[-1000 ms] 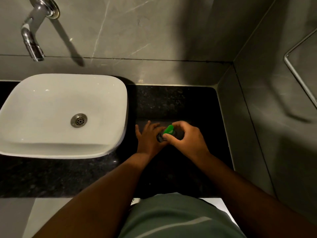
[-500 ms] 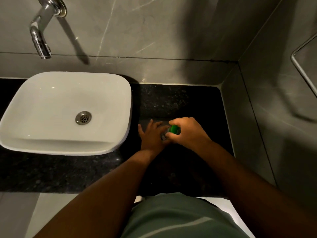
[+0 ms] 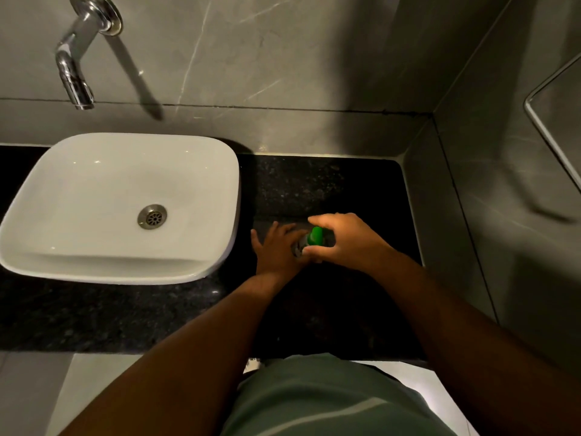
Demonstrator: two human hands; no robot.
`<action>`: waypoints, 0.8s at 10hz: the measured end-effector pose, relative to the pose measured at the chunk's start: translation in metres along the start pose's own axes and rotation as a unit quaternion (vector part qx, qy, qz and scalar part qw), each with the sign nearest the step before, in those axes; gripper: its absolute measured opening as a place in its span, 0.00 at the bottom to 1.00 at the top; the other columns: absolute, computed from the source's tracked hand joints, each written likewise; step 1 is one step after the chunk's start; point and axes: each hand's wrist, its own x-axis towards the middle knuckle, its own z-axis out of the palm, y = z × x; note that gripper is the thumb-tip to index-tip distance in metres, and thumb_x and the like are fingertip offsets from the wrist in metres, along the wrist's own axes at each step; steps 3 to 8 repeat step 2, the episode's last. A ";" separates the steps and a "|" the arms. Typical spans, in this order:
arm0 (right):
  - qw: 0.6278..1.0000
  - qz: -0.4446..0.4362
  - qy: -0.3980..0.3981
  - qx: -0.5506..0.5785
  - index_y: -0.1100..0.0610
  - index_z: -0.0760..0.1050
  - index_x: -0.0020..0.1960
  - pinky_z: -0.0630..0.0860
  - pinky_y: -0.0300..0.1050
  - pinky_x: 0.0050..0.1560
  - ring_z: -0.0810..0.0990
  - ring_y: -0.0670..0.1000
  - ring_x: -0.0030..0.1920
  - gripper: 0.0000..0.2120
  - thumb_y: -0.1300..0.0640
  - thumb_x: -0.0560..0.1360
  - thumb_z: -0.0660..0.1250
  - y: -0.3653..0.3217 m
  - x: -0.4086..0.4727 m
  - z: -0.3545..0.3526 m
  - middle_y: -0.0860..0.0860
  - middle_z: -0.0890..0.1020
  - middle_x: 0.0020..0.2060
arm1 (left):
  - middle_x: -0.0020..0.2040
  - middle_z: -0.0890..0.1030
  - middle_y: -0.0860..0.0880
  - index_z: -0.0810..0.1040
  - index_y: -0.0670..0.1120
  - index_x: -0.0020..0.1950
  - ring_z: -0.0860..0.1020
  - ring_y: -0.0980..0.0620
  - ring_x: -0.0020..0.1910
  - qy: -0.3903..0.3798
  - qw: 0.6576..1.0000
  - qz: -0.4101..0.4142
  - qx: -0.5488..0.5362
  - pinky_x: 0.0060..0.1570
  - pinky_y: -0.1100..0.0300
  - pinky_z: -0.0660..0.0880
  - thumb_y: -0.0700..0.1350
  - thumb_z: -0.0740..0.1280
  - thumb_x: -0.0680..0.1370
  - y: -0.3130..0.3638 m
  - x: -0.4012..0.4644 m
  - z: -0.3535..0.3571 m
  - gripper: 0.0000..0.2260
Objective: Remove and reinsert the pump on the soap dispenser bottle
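Observation:
The soap dispenser bottle (image 3: pixel 298 247) stands on the black counter to the right of the basin, almost wholly hidden by my hands. Its green pump (image 3: pixel 315 236) shows between my fingers at the top. My left hand (image 3: pixel 276 250) wraps the bottle's left side, fingers spread along it. My right hand (image 3: pixel 345 240) curls over the pump from the right, with thumb and fingers closed around it. Whether the pump sits in the bottle's neck or is lifted clear of it I cannot tell.
A white basin (image 3: pixel 220 171) sits on the black granite counter (image 3: pixel 330 184) at left, with a chrome wall tap (image 3: pixel 78 61) above it. Grey tiled walls close the back and right side. The counter's front edge runs near my body.
My right hand has shifted over the green pump, which showed more a second ago, and turned slightly on it. The camera view drifted a little to the left. My left hand stays on the bottle.

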 end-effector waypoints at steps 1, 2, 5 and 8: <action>0.992 0.010 0.075 0.098 0.53 0.69 0.70 0.64 0.49 0.72 0.73 0.49 0.67 0.27 0.45 0.74 0.67 0.015 -0.012 0.001 0.53 0.77 0.66 | 0.74 0.66 0.56 0.69 0.64 0.68 0.54 0.51 0.77 0.012 1.000 0.000 0.010 0.70 0.33 0.39 0.69 0.70 0.65 -0.001 -0.001 0.002 0.33; 0.969 0.044 0.181 0.162 0.53 0.70 0.70 0.71 0.38 0.61 0.77 0.36 0.51 0.22 0.56 0.77 0.62 0.032 -0.027 0.001 0.49 0.81 0.57 | 0.75 0.64 0.55 0.65 0.63 0.71 0.53 0.50 0.77 -0.011 1.000 0.002 0.003 0.71 0.34 0.38 0.68 0.72 0.63 -0.006 -0.002 0.004 0.38; 0.969 0.044 0.181 0.162 0.53 0.70 0.70 0.71 0.38 0.61 0.77 0.36 0.51 0.22 0.56 0.77 0.62 0.032 -0.027 0.001 0.49 0.81 0.57 | 0.75 0.64 0.55 0.65 0.63 0.71 0.53 0.50 0.77 -0.011 1.000 0.002 0.003 0.71 0.34 0.38 0.68 0.72 0.63 -0.006 -0.002 0.004 0.38; 0.969 0.044 0.181 0.162 0.53 0.70 0.70 0.71 0.38 0.61 0.77 0.36 0.51 0.22 0.56 0.77 0.62 0.032 -0.027 0.001 0.49 0.81 0.57 | 0.75 0.64 0.55 0.65 0.63 0.71 0.53 0.50 0.77 -0.011 1.000 0.002 0.003 0.71 0.34 0.38 0.68 0.72 0.63 -0.006 -0.002 0.004 0.38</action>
